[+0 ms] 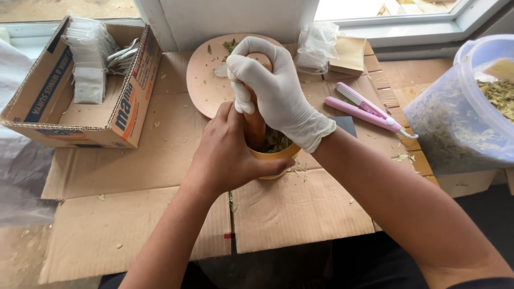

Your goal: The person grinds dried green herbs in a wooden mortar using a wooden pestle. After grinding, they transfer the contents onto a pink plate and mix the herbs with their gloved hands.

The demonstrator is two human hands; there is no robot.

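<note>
A small wooden mortar [282, 155] holding dried green leaves [276, 141] stands on flattened cardboard [300, 208]. My bare left hand [227, 152] wraps around the mortar's left side. My right hand [273, 91], in a white glove, grips a wooden pestle [255, 126] whose lower end is down among the leaves. A round wooden lid or board [206, 80] lies just behind the mortar with a few leaf bits on it.
An open cardboard box [85, 115] with white sachets sits at the left. A pink hand sealer [367, 109] lies to the right, beside a clear plastic tub [455, 123] of dried leaves. Clear bags [317, 45] and a tan packet [348, 53] rest by the window sill.
</note>
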